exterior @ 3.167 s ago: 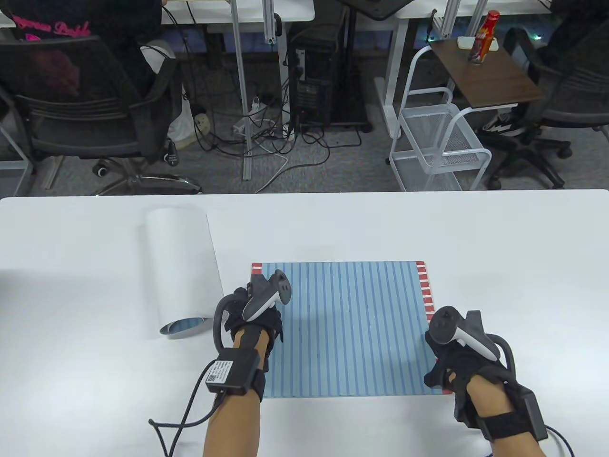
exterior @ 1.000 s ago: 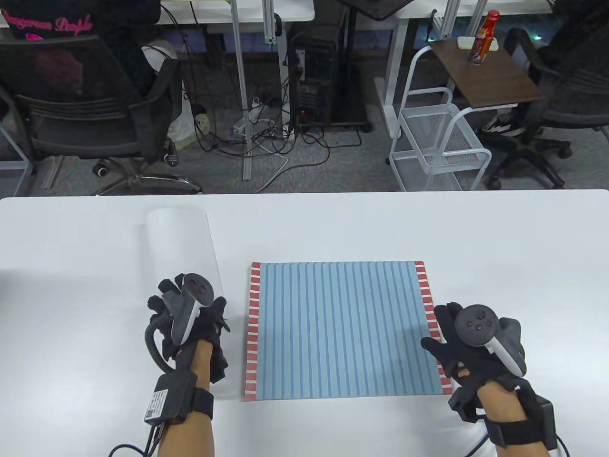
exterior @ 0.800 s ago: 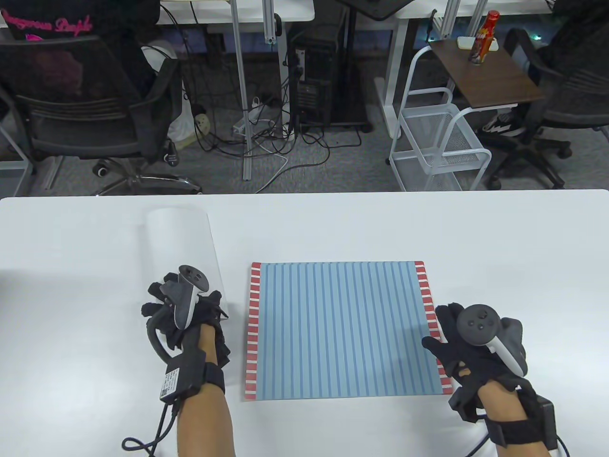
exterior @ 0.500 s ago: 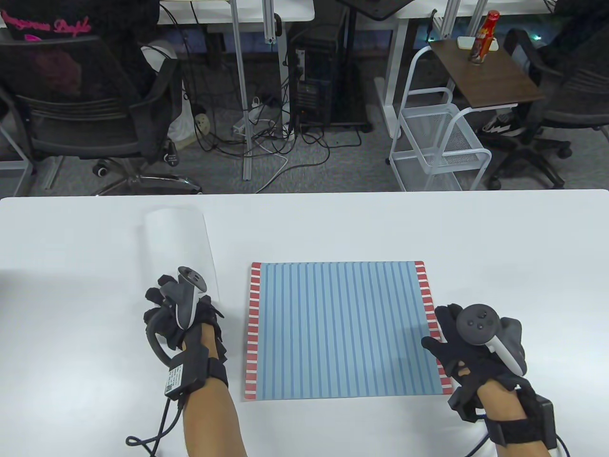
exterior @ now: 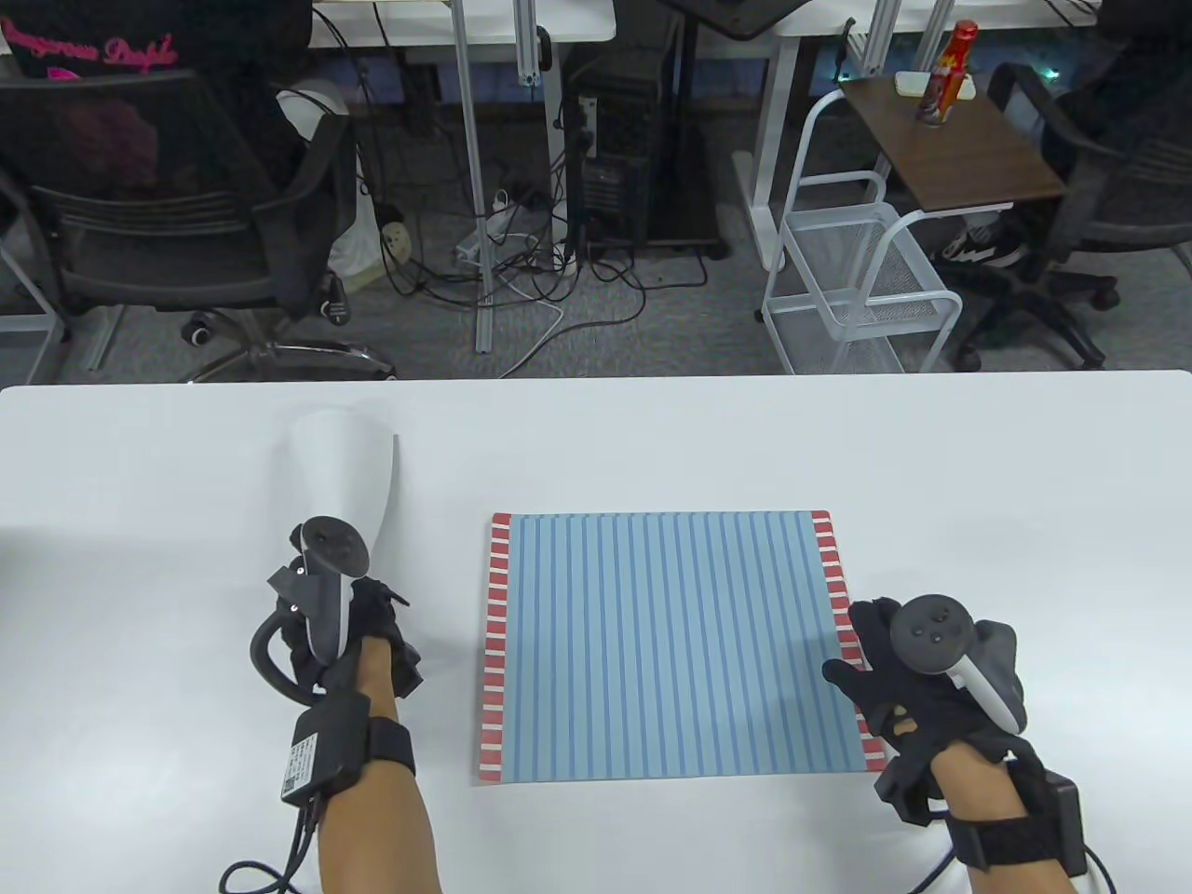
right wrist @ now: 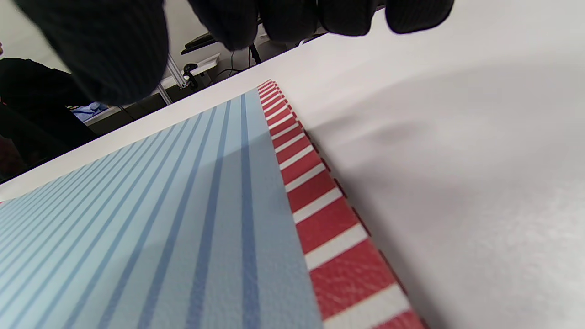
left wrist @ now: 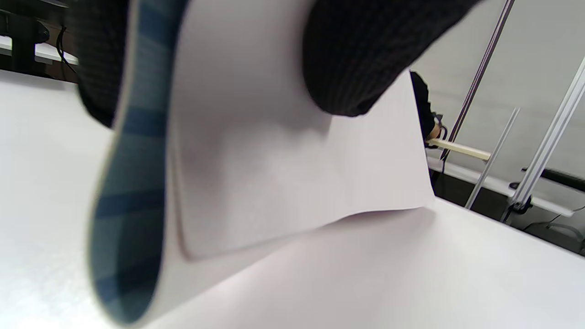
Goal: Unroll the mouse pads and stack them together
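I have my left hand (exterior: 340, 615) gripping the near end of the rolled mouse pad (exterior: 340, 470), which lies toward the table's (exterior: 978, 466) far-left part, long axis running near to far, near end lifted. It looks light, floppy and springy, so I'd take hold of its loose outer edge. My right hand (exterior: 917, 675) rests loosely spread, holding nothing, at the right edge of the flat striped pad (exterior: 670, 643) mid-table.

Blue-striped mouse pad (exterior: 675, 643) with red-and-white side borders, laid flat at table centre, second pad (exterior: 340, 466) rolled white-side-out, near end raised, to its left
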### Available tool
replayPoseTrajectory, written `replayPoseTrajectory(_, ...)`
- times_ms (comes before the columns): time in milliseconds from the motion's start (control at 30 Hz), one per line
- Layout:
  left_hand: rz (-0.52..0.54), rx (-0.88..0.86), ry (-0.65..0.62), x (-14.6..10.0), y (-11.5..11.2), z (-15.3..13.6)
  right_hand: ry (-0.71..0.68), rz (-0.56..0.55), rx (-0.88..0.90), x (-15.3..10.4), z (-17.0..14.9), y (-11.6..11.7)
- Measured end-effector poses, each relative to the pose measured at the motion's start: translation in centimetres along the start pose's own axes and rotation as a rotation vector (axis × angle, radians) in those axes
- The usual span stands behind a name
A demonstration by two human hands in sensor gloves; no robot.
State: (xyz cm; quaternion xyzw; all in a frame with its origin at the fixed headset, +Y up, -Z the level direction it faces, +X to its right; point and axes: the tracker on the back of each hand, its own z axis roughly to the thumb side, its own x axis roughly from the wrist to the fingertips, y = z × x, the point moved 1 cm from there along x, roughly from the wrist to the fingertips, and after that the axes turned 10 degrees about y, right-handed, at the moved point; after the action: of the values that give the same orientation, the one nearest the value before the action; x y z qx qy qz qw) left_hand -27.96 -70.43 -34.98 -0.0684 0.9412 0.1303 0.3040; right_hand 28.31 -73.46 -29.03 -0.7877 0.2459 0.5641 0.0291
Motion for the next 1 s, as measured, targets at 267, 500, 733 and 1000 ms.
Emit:
replayPoseTrajectory(267,-0.043,-0.189,-0.147,-3.5,2.2,0.8,0.000,0.002,0.003,0.1,0.2,0.3)
replayPoseTrajectory(500,-0.160,-0.405,-0.303,-8.7,2.2,1.4,-0.023,-0.002,0.018,-0.3,0.8,0.5)
replayPoseTrajectory(733,-0.414,-0.607,-0.404,-12.4,0.9,1.6,-0.093,0.016,0.082,-1.2,2.6,1.0)
replayPoseTrajectory(1000,-0.952,-0.839,-0.414,-15.2,-3.6,2.3,-0.209,0.087,0.289,-2.3,7.5,1.3)
